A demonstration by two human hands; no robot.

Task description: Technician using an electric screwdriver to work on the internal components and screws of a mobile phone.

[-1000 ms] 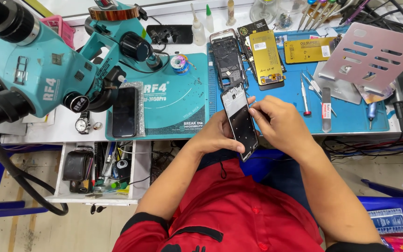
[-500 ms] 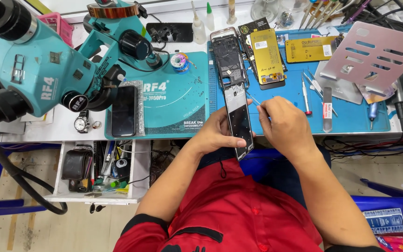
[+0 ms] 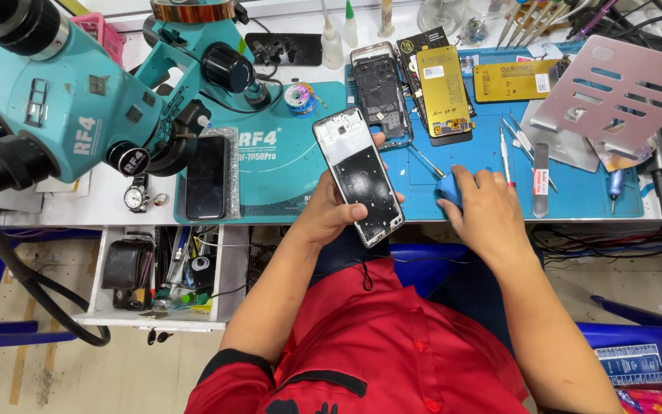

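Above the bench edge, left hand (image 3: 329, 218) grips the opened phone frame (image 3: 359, 176) by its long sides, tilted. Likely light, stiff, fragile inside (hold the edges, not the bare board). Right hand (image 3: 486, 215) closed over a blue tool (image 3: 449, 188) on the blue mat (image 3: 576, 195).

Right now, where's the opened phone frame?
Head view, centre: the opened phone frame is held tilted in the left hand over the bench's front edge, left of the right hand on the blue mat.
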